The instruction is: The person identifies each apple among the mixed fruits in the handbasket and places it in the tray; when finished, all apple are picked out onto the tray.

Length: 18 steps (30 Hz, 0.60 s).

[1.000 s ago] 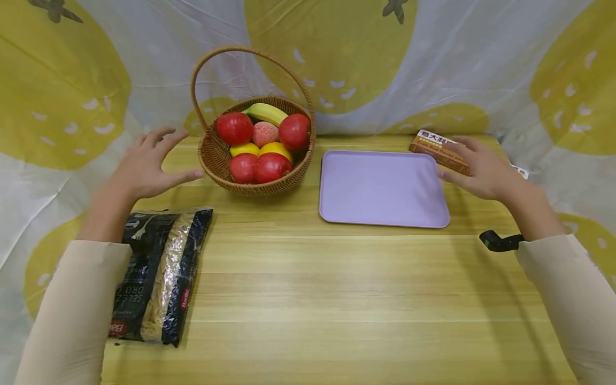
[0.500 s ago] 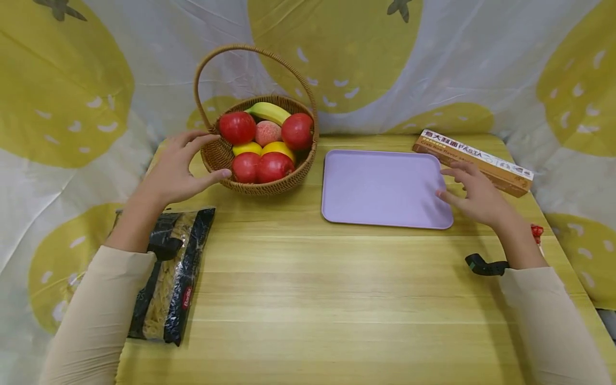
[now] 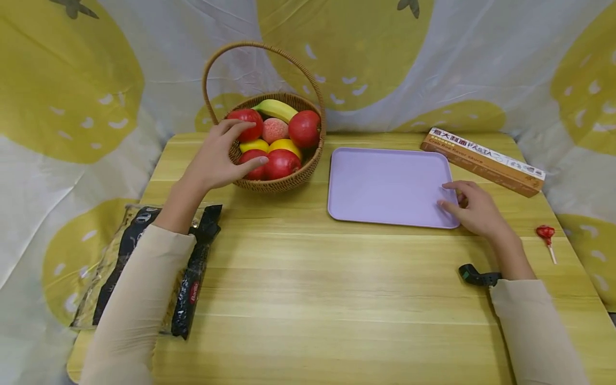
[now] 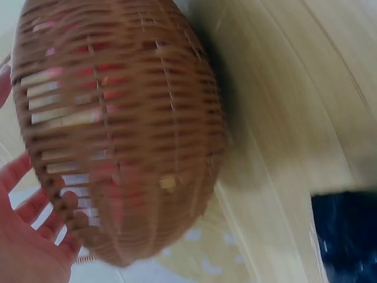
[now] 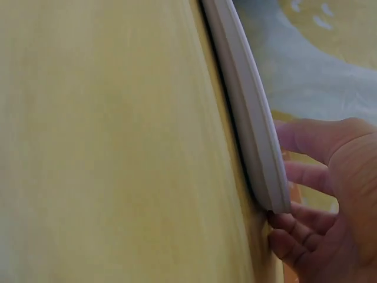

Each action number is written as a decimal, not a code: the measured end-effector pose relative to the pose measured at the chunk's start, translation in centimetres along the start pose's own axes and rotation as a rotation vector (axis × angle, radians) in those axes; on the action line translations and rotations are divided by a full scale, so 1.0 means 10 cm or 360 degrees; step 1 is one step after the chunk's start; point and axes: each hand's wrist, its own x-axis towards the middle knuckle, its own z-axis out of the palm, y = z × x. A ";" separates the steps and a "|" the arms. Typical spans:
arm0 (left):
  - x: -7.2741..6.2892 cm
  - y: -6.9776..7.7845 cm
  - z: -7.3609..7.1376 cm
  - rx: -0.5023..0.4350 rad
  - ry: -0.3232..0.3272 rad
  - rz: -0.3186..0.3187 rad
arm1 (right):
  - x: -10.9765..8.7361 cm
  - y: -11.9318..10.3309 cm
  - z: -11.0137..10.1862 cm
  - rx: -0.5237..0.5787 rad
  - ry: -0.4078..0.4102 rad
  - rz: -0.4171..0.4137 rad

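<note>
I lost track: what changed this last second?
The left grip moved right, to the left side of the basket; the right grip came nearer, from the pasta box to the right edge of the tray, uncovering the lollipop. No clear hold. Basket, tray, box unmoved.

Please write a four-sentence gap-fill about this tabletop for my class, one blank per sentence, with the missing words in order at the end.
1. The left hand is close to the woven, handled ____.
2. The right hand is at the edge of the light purple ____.
3. The long box shows the English word ____ in large capitals.
4. The red lollipop lies beside the person's ____ arm.

Missing words: basket; tray; PASTA; right.
</note>
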 end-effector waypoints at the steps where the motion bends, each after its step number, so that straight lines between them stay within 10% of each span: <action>1: 0.02 0.02 0.02 0.0000 -0.0005 -0.0004 | 0.00 0.00 0.01 0.0011 0.0008 0.0002; 18: 0.45 0.35 0.24 -0.0005 -0.0143 -0.0061 | -0.07 0.08 0.11 0.0137 0.0061 0.0094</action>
